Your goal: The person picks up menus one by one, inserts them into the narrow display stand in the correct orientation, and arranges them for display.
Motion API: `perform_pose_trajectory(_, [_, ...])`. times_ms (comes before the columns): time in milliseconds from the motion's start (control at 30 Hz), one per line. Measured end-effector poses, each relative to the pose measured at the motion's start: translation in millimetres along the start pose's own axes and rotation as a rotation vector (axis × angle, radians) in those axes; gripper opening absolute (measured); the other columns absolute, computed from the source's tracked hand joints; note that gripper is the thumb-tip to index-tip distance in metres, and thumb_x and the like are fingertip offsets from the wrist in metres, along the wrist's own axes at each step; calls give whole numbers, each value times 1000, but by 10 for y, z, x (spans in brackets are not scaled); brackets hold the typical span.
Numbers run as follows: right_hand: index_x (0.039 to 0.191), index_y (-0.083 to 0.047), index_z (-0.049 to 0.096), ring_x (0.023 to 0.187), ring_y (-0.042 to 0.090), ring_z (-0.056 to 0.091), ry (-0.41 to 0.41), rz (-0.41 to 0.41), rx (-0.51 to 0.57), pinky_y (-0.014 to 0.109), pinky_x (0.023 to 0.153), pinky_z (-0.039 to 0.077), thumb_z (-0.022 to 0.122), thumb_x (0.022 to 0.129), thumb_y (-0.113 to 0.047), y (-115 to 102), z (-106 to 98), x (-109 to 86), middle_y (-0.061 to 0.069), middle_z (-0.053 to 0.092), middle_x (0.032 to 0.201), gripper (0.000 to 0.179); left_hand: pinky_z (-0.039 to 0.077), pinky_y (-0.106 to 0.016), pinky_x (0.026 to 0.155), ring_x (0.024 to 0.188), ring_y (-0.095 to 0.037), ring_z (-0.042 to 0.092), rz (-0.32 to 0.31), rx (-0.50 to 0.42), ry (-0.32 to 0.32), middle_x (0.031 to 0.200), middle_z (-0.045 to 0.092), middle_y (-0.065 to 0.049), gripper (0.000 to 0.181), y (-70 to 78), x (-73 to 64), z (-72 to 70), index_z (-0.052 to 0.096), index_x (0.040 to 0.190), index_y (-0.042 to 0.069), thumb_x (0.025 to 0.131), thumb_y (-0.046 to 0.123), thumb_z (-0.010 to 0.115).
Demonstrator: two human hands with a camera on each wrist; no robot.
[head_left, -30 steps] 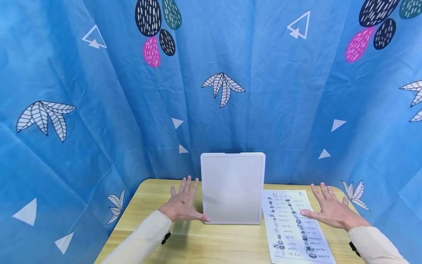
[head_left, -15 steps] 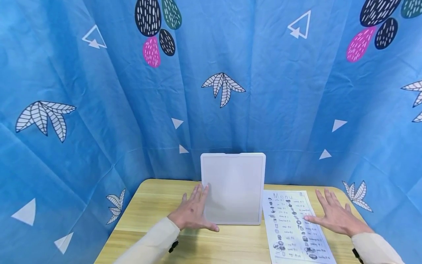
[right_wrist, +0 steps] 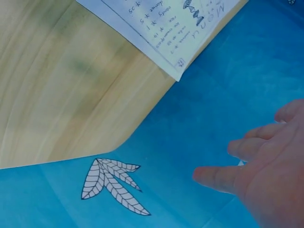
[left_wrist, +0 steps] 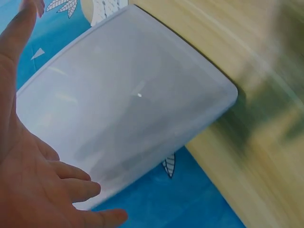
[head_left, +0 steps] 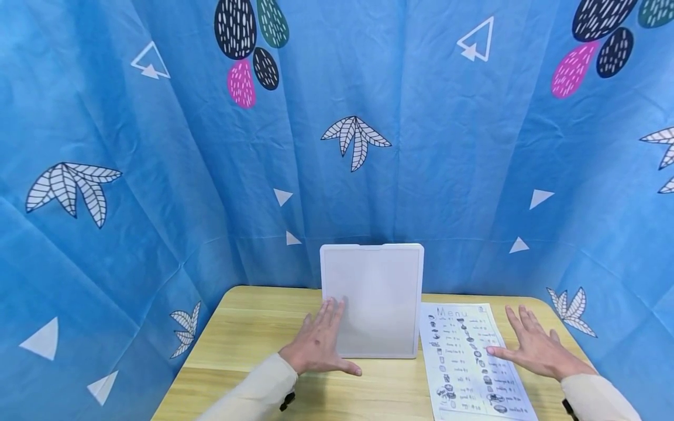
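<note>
A white board with a pale rim (head_left: 379, 298) stands upright at the back middle of the table, against the curtain. My left hand (head_left: 316, 345) is in front of its lower left part, fingers spread and straight, holding nothing. In the left wrist view, a gap seems to lie between that hand (left_wrist: 42, 190) and the board (left_wrist: 137, 85). A paper sheet headed "Menu" (head_left: 458, 356), with small drawings and handwriting, lies right of the board. At the sheet's right edge is my right hand (head_left: 542, 351), fingers spread, holding nothing. Whether it touches the paper cannot be told.
The light wooden table (head_left: 247, 327) has rounded back corners. A blue patterned curtain (head_left: 447, 175) hangs behind it and along both sides. In the right wrist view, the table's corner (right_wrist: 109, 137) meets the curtain.
My left hand has moved right and toward me, from beside the board's left edge to in front of its lower left part. My right hand has shifted slightly right and toward me. Board and sheet are still.
</note>
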State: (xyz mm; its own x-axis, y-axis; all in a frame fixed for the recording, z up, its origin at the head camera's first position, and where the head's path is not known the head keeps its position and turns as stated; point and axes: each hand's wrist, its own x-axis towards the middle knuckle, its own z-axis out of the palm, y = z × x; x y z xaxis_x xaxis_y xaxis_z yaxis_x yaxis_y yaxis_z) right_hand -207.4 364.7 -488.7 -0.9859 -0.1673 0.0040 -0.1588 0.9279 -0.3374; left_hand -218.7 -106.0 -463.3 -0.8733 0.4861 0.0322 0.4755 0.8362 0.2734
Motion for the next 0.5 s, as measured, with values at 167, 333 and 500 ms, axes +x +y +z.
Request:
perform_pose_trajectory(167, [150, 17, 16, 133, 67, 16, 10, -7, -5, 87, 93, 12, 66, 89, -58, 34, 28, 10, 50, 13, 146, 108, 29, -67, 110, 148, -39, 22, 31, -18, 20, 162, 19, -23, 137, 90, 40, 108, 13, 159, 3, 64, 82, 72])
perform_pose_trajectory(333, [149, 19, 15, 130, 68, 18, 7, -6, 4, 85, 94, 18, 67, 89, -55, 76, 71, 9, 52, 12, 145, 108, 28, -59, 115, 148, -38, 24, 62, -55, 16, 161, 22, -23, 134, 177, 88, 217, 15, 158, 0, 67, 77, 75])
perform_pose_trajectory(500, [148, 20, 13, 129, 70, 17, 3, 1, 30, 83, 97, 19, 67, 90, -55, 112, 97, 9, 53, 11, 144, 110, 27, -58, 115, 147, -36, 26, 79, -63, 17, 161, 23, -22, 132, 255, 137, 315, 17, 158, -1, 68, 75, 76])
